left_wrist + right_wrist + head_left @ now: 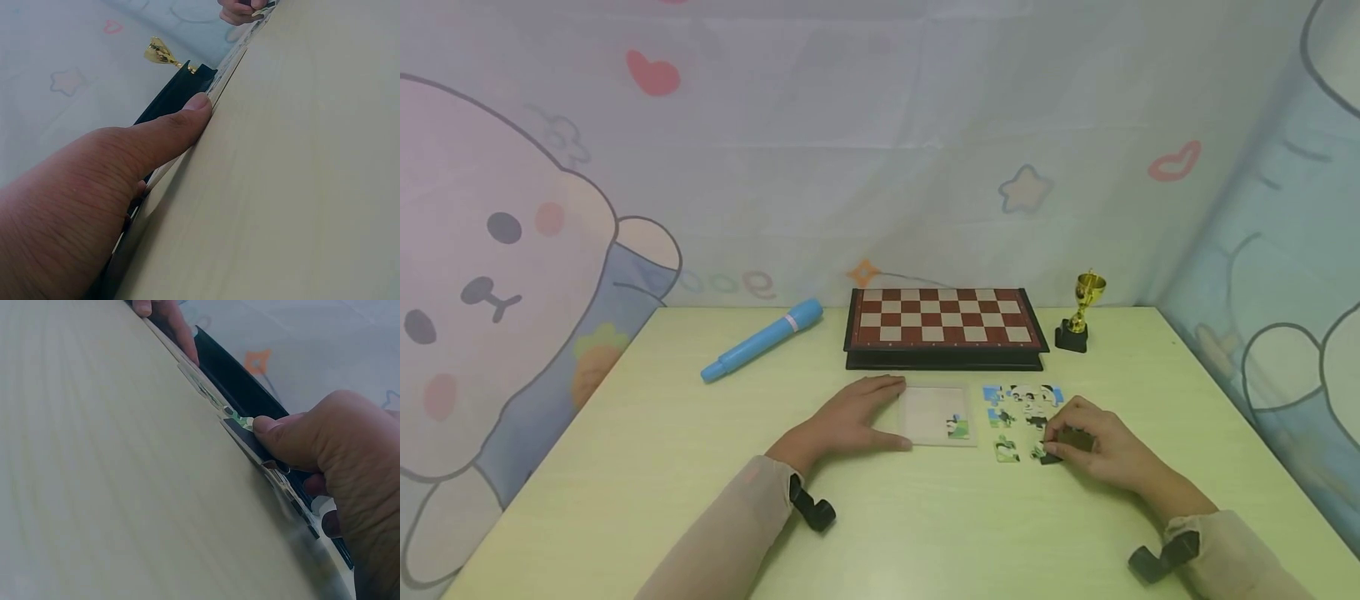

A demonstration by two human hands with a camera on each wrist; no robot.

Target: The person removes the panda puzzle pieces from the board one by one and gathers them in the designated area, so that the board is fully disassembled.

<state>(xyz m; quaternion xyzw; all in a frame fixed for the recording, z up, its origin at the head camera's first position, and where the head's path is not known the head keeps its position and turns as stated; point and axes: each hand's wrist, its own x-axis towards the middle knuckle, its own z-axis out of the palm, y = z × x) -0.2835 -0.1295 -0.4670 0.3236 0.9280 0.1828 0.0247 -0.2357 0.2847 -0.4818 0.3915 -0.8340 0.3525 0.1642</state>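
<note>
My left hand [850, 423] rests at the left side of a clear square puzzle tray [925, 442], its thumb and fingers spread along the rim. One green puzzle piece [957, 427] lies in the tray's lower right corner. To the right of the tray, my right hand [1097, 442] pinches a green and white puzzle piece [240, 419] between thumb and fingers, just above the table. Loose panda-picture pieces [1006, 450] lie between the tray and this hand, which partly hides some of them. The left wrist view shows the left thumb [199, 103] against the tray edge.
Behind the tray stands a folded chessboard box [943, 358]. A small gold trophy cup [1078, 312] on a black base is at the back right. A blue marker-shaped stick [763, 340] lies at the back left. A printed cloth [880, 150] hangs behind the table.
</note>
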